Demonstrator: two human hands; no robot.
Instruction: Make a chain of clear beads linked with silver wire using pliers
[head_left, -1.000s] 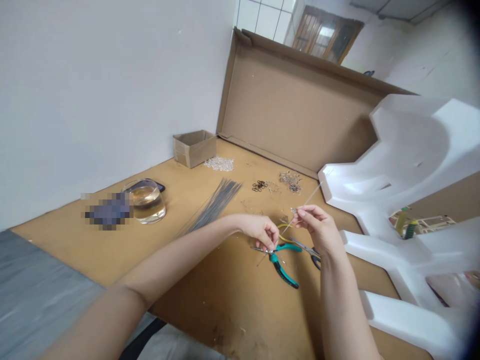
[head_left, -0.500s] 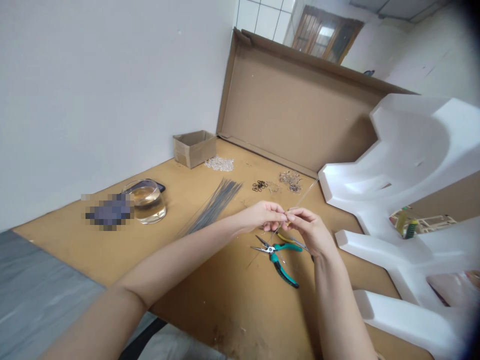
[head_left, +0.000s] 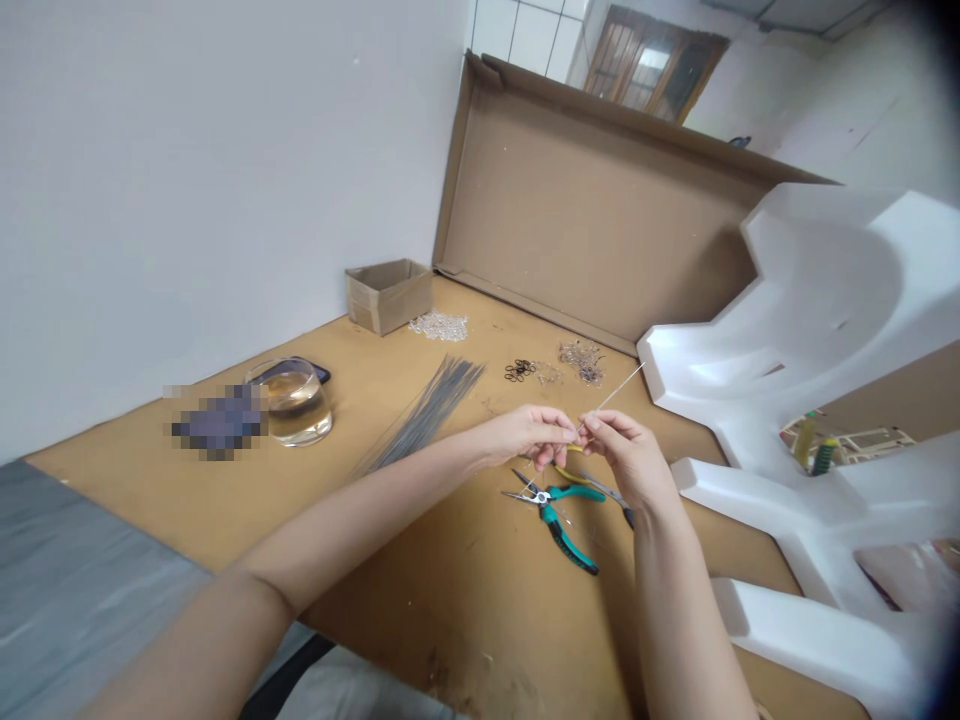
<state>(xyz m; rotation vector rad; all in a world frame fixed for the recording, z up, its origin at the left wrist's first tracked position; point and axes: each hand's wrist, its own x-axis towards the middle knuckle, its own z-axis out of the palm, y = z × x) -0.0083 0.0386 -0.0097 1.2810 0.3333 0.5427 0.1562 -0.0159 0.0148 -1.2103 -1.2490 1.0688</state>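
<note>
A thin, straight wire (head_left: 621, 387) slants up and right from between my fingertips. My left hand (head_left: 541, 436) pinches it from the left side. Close beside, my right hand (head_left: 616, 440) grips the same wire between thumb and forefinger. Whatever small part sits at the fingertips is too fine to make out. Just below the hands lie teal-handled long-nose pliers (head_left: 541, 498), jaws spread, pointing left. A second tool with a yellow handle (head_left: 571, 468) lies partly hidden behind my right hand. A bundle of grey wires (head_left: 431, 412) rests left of my hands.
Beyond my hands are black rings (head_left: 519, 371) and a pile of small metal pieces (head_left: 582, 360). Clear bits (head_left: 439, 325) lie by a small cardboard box (head_left: 388, 296). A glass of liquid (head_left: 298, 405) stands left. White foam (head_left: 817, 300) borders the right; a large cardboard tray (head_left: 600, 200) stands behind.
The wire at my fingertips has swung slightly, now showing as one clear line to the upper right. My right hand has shifted slightly right, opening a small gap between the hands.
</note>
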